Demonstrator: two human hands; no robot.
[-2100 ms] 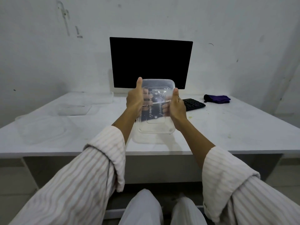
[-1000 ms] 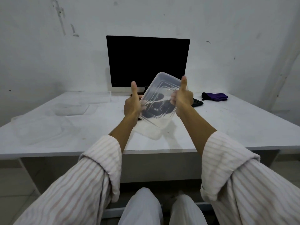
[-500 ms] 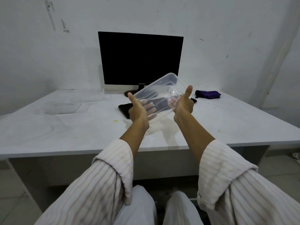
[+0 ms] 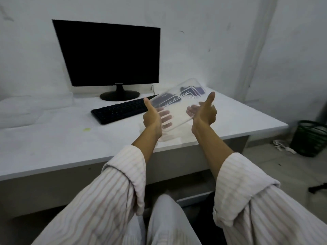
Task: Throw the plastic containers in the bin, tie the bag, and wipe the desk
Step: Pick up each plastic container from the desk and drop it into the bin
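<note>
Early days here: the clear, thin-walled rectangular plastic container [image 4: 177,110] is up in the air above the front right part of the white, smooth-topped desk [image 4: 62,142], not yet anywhere near the dark green, open-weave bin [image 4: 308,140] standing on the floor well off to the right; the left hand [image 4: 153,117] grasps its near left edge, fingers curled beneath and seen through the plastic, thumb raised; the right hand [image 4: 205,112] grasps the right edge the same way, thumb up. By my reckoning nothing is binned so far; more pale, see-through plastic pieces [image 4: 23,110] lie at the desk's far left, too faint to count; no tied bag shows, and a small yellowish speck [image 4: 86,129] on the matte desktop suggests wiping is still to come; a glossy black flat monitor [image 4: 109,55] and black keyboard [image 4: 122,110] sit behind.
</note>
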